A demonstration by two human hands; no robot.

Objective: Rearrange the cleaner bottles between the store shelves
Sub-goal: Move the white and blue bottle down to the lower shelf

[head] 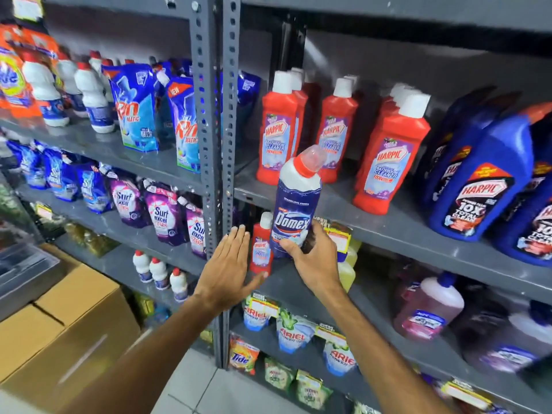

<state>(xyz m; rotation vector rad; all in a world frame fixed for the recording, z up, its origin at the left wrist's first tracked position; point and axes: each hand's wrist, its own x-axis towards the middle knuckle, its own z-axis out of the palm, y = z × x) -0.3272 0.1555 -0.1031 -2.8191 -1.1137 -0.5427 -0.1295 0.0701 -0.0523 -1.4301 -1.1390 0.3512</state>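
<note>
My right hand (313,255) grips the base of a white and blue Domex bottle (294,201) with a red neck and clear cap, held upright in front of the right rack's shelf edge. My left hand (228,270) is flat with fingers spread, holding nothing, just left of a small red Harpic bottle (262,245) on the shelf below. Red Harpic bathroom cleaner bottles (279,130) stand in rows on the upper right shelf (397,222). Large blue Harpic bottles (478,180) stand to their right.
A grey perforated upright post (216,144) divides the two racks. The left rack holds white bottles (92,97), Rin pouches (134,112) and Surf pouches (162,213). Cardboard boxes (68,324) sit on the floor at lower left. Pink cleaner bottles (427,309) and Ariel packs (294,333) fill the lower right shelves.
</note>
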